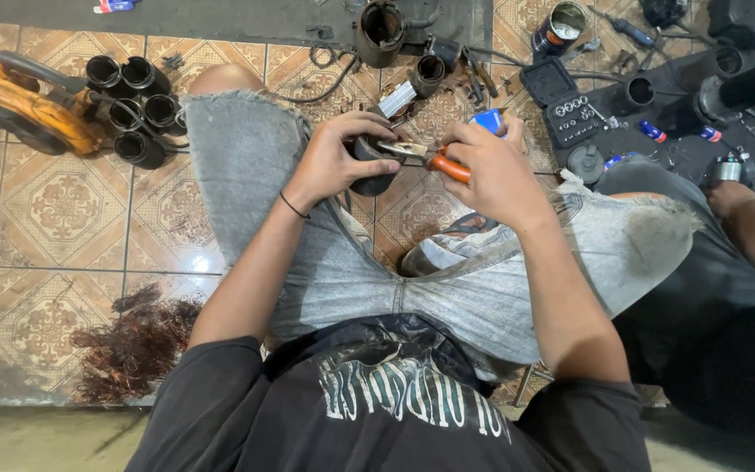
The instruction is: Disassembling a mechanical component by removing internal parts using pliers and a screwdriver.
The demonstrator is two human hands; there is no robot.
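While I look down from the head camera, my left hand point(329, 162) is clamped around a dark cylindrical part point(370, 179) held between my knees, and my right hand point(491, 170) is closed on orange-handled pliers point(434, 159) whose tips rest on the part's top. Up on the tiled floor point(63, 210), an open tin can point(561, 26) shows a pale inside; I cannot tell its contents. A black socket case point(565, 105) lies open with sockets in rows. Hollow black cylinders point(133, 105) cluster at the left.
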